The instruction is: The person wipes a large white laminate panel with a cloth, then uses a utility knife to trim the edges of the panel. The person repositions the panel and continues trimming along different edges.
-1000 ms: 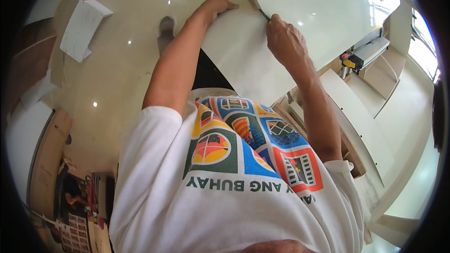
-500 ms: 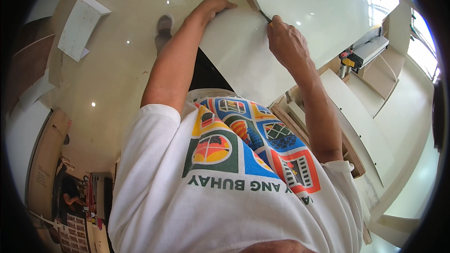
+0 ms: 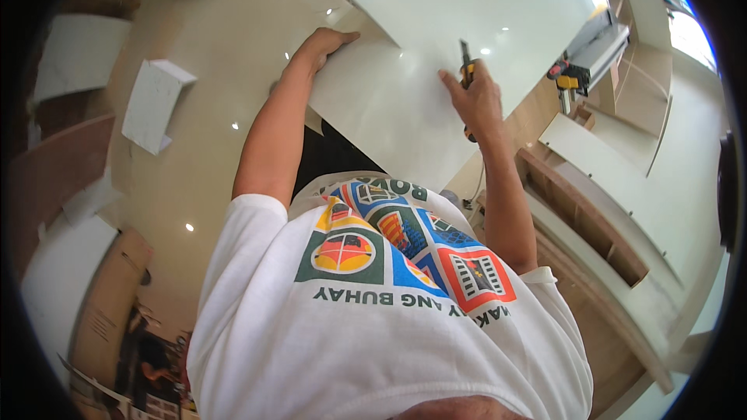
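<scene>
My right hand (image 3: 478,101) is closed around a yellow-and-black utility knife (image 3: 468,71), its dark blade pointing up and away from me. The knife is held over a large glossy white sheet (image 3: 436,132), and the index finger or thumb sticks out to the left. A split in the sheet ends near the middle, with the far part (image 3: 467,0) showing a sharp corner beside it. At the sheet's left edge, my left hand (image 3: 331,41) grips with one digit lying on top; its other fingers are mostly hidden.
A bent white panel (image 3: 156,105) sits on the glossy floor at left. To the right are a machine with yellow and red parts (image 3: 574,78), a wooden frame (image 3: 583,210) and white boards (image 3: 607,179). Cardboard (image 3: 109,303) leans at lower left.
The knife has left the end of the split and risen over the sheet in my right hand. My left hand stays at the sheet's left edge. The view has shifted.
</scene>
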A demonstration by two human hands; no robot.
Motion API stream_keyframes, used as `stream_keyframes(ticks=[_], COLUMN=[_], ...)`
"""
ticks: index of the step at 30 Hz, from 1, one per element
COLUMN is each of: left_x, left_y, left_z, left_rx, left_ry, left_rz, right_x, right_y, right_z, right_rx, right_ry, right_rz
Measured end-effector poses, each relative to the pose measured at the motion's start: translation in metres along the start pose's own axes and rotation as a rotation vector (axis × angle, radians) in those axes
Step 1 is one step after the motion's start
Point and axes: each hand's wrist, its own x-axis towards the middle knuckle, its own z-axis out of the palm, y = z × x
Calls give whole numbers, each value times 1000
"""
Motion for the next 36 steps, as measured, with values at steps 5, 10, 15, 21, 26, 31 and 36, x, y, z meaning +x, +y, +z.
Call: stream_keyframes(ticks=[5,10,15,21,26,31,36], left_x=[-22,-50,-81,-101,-126,-131,-135], left_y=[14,23,9,7,40,28,4], left_z=[16,31,91,141,145,156,119], left_rx=[748,758,882,175,-112,-87,261], left_ry=[660,643,875,576,549,680,845], left_rz=[505,755,769,596,546,556,670], right_x=[0,1,6,9,10,8,11], right_y=[44,41,50,62,54,49,63], right_z=[32,29,33,41,38,34,27], right_rx=[124,133,216,197,200,128,219], right_ry=[9,20,32,53,-40,-89,-106], right_rz=[70,76,82,-74,-195,-205,-233])
